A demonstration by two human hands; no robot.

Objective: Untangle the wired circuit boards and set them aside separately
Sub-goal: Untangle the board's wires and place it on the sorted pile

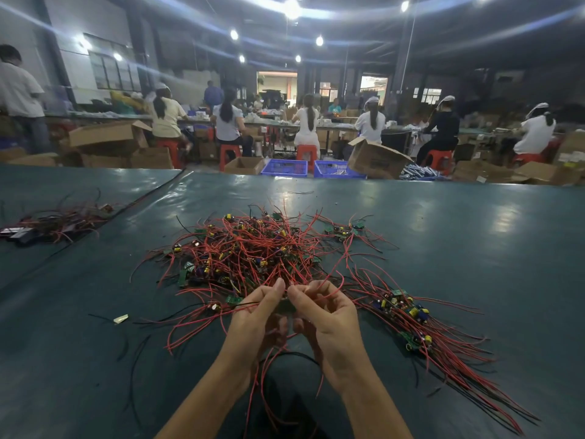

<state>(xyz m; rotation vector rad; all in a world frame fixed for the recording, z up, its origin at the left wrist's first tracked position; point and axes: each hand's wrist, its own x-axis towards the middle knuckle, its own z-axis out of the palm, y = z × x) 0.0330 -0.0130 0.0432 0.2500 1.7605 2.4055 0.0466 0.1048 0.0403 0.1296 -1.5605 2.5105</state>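
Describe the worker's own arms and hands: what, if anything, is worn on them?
No gloves, rings or watch show on the left hand or right hand. The left forearm and right forearm are bare, with no sleeve in view.

One view only, a wide-angle camera on the person's head, facing forward and tilted down over the green table (474,236). It sits close above the left hand (256,315) and right hand (327,315), whose forearms enter from the bottom edge. The heap of red wires (250,248) lies just beyond, mid-frame. The table's far edge bows across the picture; above it the lens takes in seated workers (308,125) well away, backs turned, and ceiling lamps (291,7) at the very top
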